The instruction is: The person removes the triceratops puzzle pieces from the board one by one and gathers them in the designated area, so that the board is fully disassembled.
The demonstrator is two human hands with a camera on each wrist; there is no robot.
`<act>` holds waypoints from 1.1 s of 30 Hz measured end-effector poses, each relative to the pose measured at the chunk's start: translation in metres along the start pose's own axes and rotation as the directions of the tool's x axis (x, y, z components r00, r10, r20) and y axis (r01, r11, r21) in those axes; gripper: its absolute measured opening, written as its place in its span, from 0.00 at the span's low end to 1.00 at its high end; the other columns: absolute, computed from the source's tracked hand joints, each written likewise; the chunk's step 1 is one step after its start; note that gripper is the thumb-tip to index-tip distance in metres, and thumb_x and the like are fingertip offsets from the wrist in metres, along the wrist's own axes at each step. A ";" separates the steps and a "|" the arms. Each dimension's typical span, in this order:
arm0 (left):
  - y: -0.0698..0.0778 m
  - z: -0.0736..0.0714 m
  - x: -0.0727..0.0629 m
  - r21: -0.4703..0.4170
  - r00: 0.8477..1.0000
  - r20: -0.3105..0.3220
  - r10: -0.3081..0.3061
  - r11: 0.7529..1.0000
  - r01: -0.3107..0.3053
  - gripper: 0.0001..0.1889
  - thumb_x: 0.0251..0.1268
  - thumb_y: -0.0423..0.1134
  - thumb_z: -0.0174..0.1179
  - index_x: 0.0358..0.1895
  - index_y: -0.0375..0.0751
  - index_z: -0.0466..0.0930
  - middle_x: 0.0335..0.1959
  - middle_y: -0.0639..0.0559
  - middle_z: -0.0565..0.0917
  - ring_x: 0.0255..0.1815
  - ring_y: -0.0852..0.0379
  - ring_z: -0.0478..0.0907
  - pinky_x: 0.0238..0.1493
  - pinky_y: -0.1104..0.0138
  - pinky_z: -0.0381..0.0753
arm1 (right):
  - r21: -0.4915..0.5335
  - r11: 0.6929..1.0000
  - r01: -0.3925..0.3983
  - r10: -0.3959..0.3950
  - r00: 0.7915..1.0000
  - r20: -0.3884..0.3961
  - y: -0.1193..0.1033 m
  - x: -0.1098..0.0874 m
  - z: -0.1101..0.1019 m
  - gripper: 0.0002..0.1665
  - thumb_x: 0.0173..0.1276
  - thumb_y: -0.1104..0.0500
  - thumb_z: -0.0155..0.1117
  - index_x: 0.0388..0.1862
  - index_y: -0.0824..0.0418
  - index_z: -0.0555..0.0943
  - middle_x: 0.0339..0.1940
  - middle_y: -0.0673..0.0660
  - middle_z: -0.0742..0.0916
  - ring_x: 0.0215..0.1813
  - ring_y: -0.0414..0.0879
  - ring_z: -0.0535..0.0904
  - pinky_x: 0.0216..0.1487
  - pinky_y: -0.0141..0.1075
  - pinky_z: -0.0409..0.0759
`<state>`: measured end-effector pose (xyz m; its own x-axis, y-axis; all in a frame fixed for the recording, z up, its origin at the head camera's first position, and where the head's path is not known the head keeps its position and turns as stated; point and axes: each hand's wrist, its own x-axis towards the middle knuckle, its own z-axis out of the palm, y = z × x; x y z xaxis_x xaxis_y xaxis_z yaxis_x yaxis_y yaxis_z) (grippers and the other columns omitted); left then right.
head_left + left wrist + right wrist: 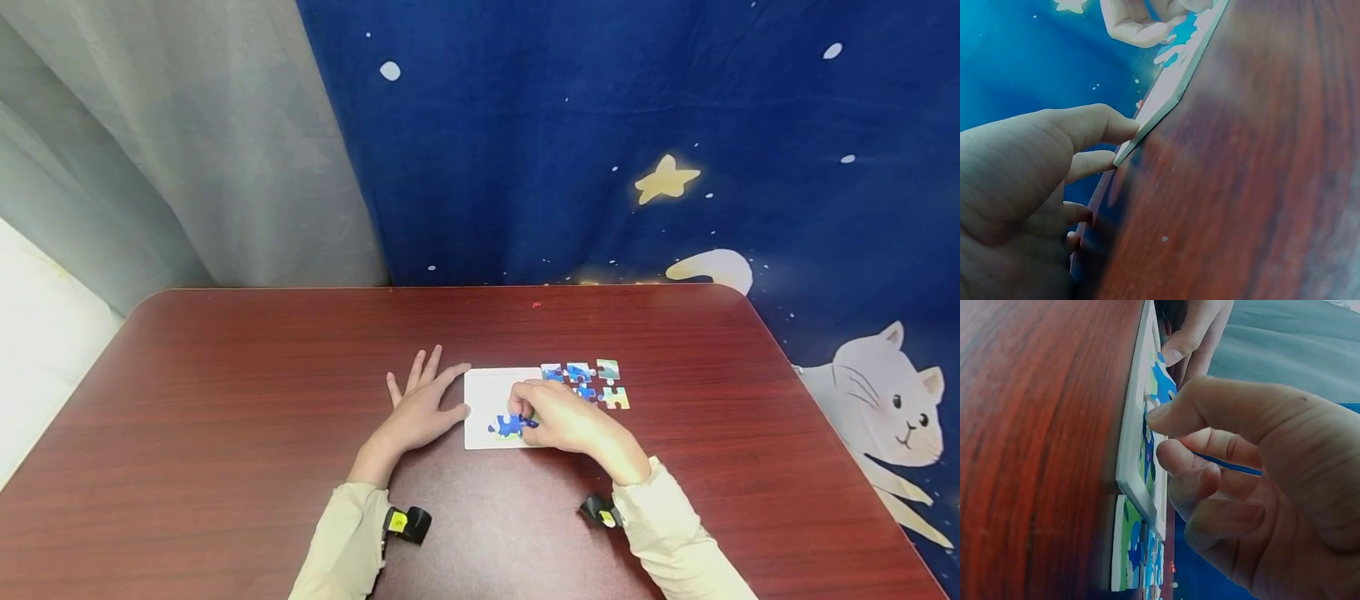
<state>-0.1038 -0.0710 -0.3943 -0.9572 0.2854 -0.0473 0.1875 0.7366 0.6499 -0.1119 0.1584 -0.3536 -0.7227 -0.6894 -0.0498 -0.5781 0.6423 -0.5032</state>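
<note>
A white puzzle board (486, 390) lies flat on the table. One blue jigsaw piece (507, 427) with a green edge sits on its lower part. My right hand (576, 418) is over the board's right side, thumb and curled fingers pinching a second blue-and-green jigsaw piece (1149, 453) beside the first. Those fingers partly hide this piece in the head view. At the board's left edge, my left hand (422, 410) touches the rim with thumb and index fingertips. Its other fingers (417, 368) are spread over the tabletop.
Several loose jigsaw pieces (579, 372) lie against and beyond the board's right side, partly behind my right hand. A small red bit (536, 305) lies near the back edge of the dark red wooden table (262, 400). Curtains (525, 150) hang behind it.
</note>
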 end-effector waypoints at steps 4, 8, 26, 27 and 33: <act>0.001 -0.001 0.001 -0.001 1.000 -0.004 0.000 1.000 0.000 0.31 0.56 0.47 0.59 0.66 0.53 0.67 0.74 0.41 0.45 0.73 0.43 0.32 0.57 0.35 0.21 | -0.010 1.000 0.005 -0.005 1.000 -0.008 -0.001 0.000 -0.001 0.14 0.48 0.66 0.69 0.30 0.58 0.73 0.22 0.47 0.76 0.27 0.39 0.69 0.31 0.32 0.70; 0.000 0.001 0.001 -0.001 1.000 -0.014 0.001 1.000 -0.001 0.31 0.56 0.46 0.59 0.66 0.53 0.67 0.74 0.40 0.46 0.73 0.43 0.33 0.57 0.35 0.21 | -0.002 1.000 0.022 -0.022 1.000 -0.008 -0.001 -0.001 -0.003 0.13 0.48 0.65 0.69 0.31 0.59 0.74 0.21 0.47 0.77 0.25 0.38 0.70 0.31 0.31 0.71; -0.001 0.002 -0.003 -0.026 1.000 -0.003 -0.002 1.000 0.002 0.31 0.56 0.47 0.59 0.67 0.53 0.66 0.74 0.41 0.46 0.73 0.44 0.33 0.57 0.36 0.20 | -0.045 0.997 -0.068 0.062 0.991 -0.114 0.024 -0.032 -0.033 0.12 0.45 0.66 0.66 0.28 0.56 0.73 0.20 0.44 0.75 0.25 0.36 0.69 0.29 0.32 0.69; -0.001 0.002 -0.003 -0.023 1.000 -0.005 0.000 1.000 0.000 0.31 0.56 0.47 0.59 0.66 0.53 0.66 0.74 0.41 0.46 0.73 0.43 0.33 0.57 0.36 0.20 | -0.046 0.995 -0.084 0.078 0.990 -0.115 0.026 -0.035 -0.034 0.13 0.46 0.65 0.67 0.28 0.56 0.73 0.20 0.44 0.75 0.25 0.36 0.69 0.29 0.32 0.69; -0.003 0.001 0.000 -0.008 1.000 -0.010 0.008 1.000 -0.009 0.31 0.56 0.46 0.59 0.66 0.53 0.66 0.74 0.40 0.46 0.73 0.43 0.33 0.57 0.35 0.21 | -0.057 0.992 -0.115 0.106 0.984 -0.140 0.040 -0.053 -0.041 0.13 0.45 0.65 0.66 0.28 0.54 0.73 0.20 0.44 0.76 0.22 0.36 0.67 0.27 0.31 0.67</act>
<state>-0.1041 -0.0728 -0.3972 -0.9577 0.2856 -0.0344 0.1940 0.7295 0.6559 -0.1117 0.2344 -0.3358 -0.8260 -0.5634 0.0182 -0.5115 0.7355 -0.4443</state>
